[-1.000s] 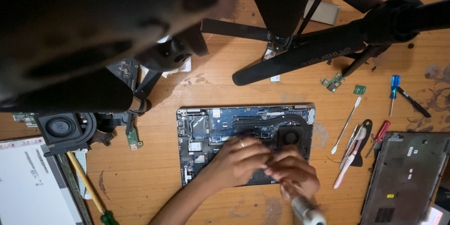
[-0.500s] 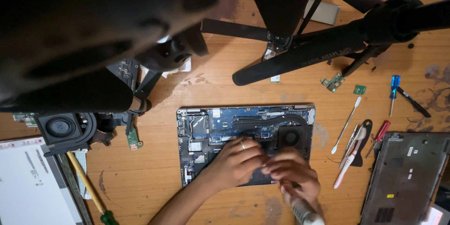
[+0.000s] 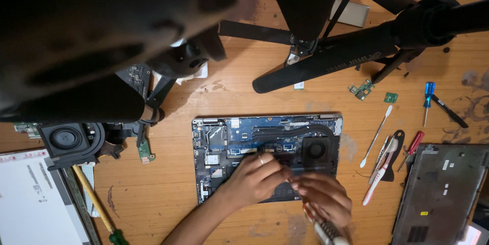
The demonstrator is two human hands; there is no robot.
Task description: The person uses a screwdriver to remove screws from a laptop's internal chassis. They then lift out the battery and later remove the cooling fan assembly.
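— What is spread across the tabletop (image 3: 234, 99)?
— An opened laptop (image 3: 267, 156), its blue circuit board exposed, is laid flat at the middle – a grey cover panel (image 3: 440, 194) is set well to its right.
— And the hands?
— Both are pressed together over the laptop's lower half. The left hand (image 3: 257, 178) is curled, fingers bent down; the right hand (image 3: 326, 199) is closed round a screwdriver (image 3: 326, 229).

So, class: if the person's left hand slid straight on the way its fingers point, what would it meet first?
The left hand points up and to the right across the opened laptop. It would probably meet the round black fan first, though depth is hard to judge.
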